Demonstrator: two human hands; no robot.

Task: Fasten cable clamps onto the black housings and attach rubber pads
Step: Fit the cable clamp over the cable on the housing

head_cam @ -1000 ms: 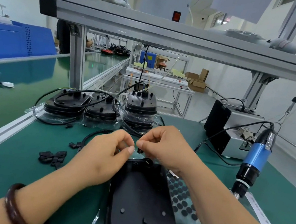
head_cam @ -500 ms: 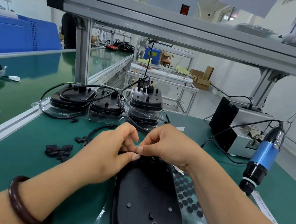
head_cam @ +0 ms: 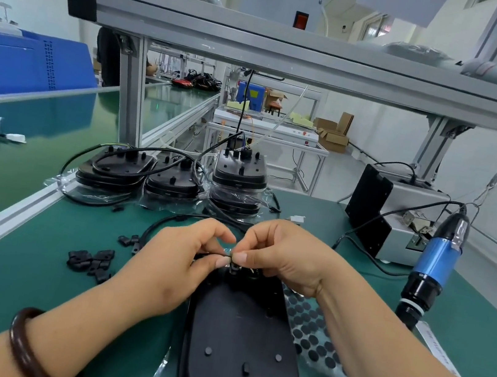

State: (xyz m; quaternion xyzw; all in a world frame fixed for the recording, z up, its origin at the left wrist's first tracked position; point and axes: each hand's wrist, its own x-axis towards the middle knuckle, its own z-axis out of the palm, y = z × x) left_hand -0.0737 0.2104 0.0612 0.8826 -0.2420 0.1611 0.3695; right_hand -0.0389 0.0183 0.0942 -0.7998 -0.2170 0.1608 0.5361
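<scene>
The left hand and right hand meet fingertip to fingertip. Both pinch a small black cable clamp right at the far end of the black housing, which lies below the fingers and between the wrists. The rubber pad sheet lies under the right wrist, and loose clamps lie left of the left knuckles.
</scene>
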